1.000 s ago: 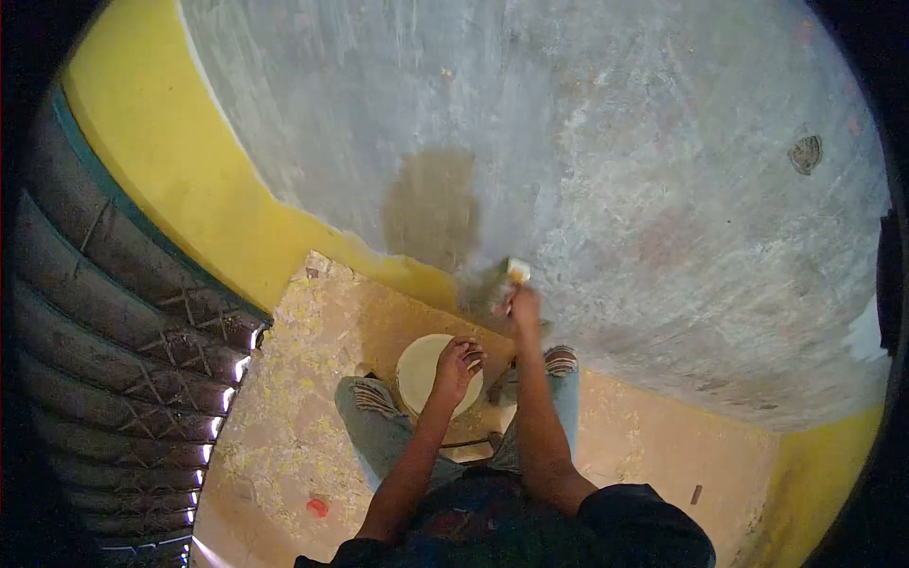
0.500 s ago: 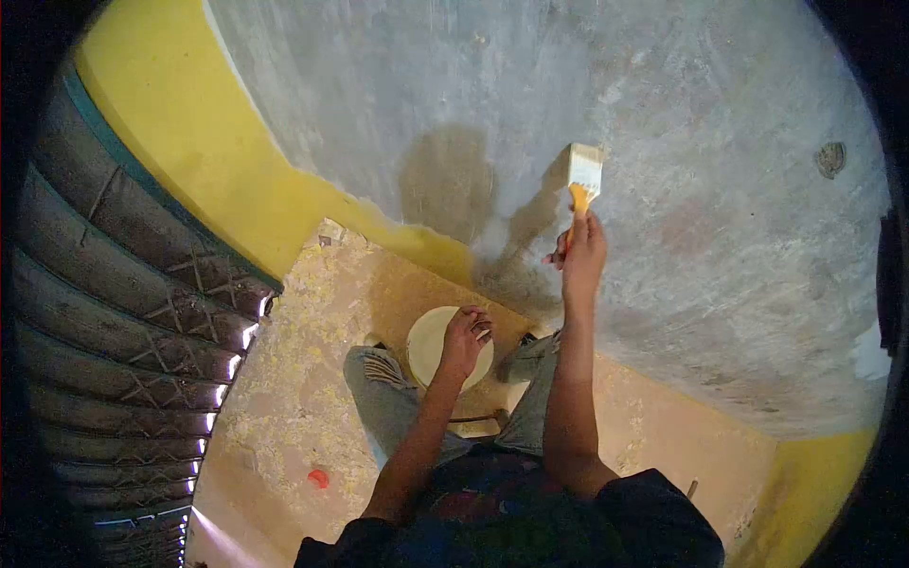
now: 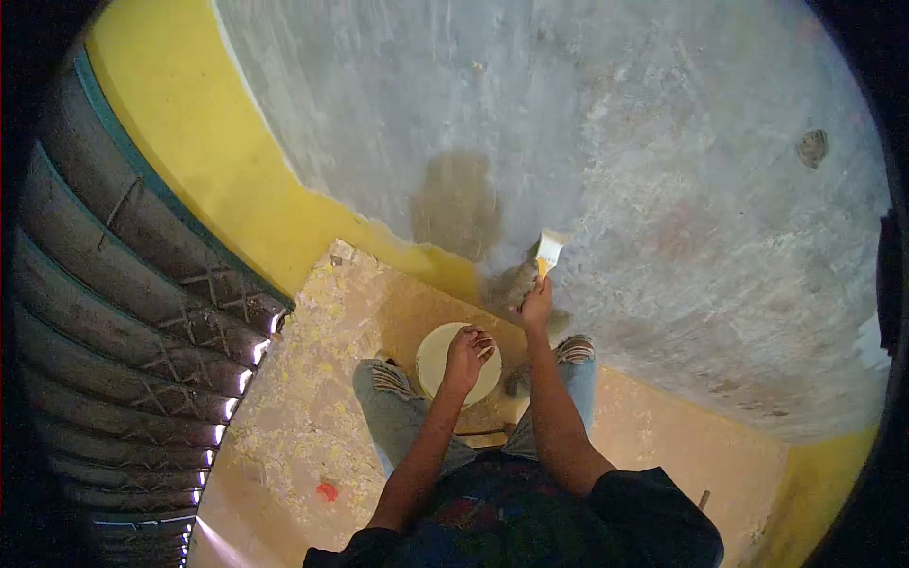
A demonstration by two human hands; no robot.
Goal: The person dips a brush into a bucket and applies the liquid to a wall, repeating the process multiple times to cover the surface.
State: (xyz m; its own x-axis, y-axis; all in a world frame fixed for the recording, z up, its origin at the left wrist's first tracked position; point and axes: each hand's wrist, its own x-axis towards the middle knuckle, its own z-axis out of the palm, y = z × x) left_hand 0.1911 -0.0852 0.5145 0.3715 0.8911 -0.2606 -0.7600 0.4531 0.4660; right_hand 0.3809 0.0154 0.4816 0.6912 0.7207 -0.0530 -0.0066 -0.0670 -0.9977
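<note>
My right hand [image 3: 537, 303] is closed round the yellow handle of a flat paintbrush [image 3: 549, 252]. The pale bristles point up, at the lower part of the grey wall [image 3: 644, 189]. Between my knees stands a round bucket [image 3: 434, 355] with a pale cream inside or top. My left hand [image 3: 469, 358] hangs over the bucket's right part, its fingers curled; whether they hold anything is too small to tell.
A yellow painted band [image 3: 237, 189] borders the grey wall at the left. Dark slatted shutters [image 3: 123, 312] line the far left. On the speckled tan floor [image 3: 303, 407] lies a small red object [image 3: 327, 492].
My right hand and the brush have moved down and to the left along the wall. My right knee now shows more, and the whole view has shifted slightly. My left hand stays over the bucket.
</note>
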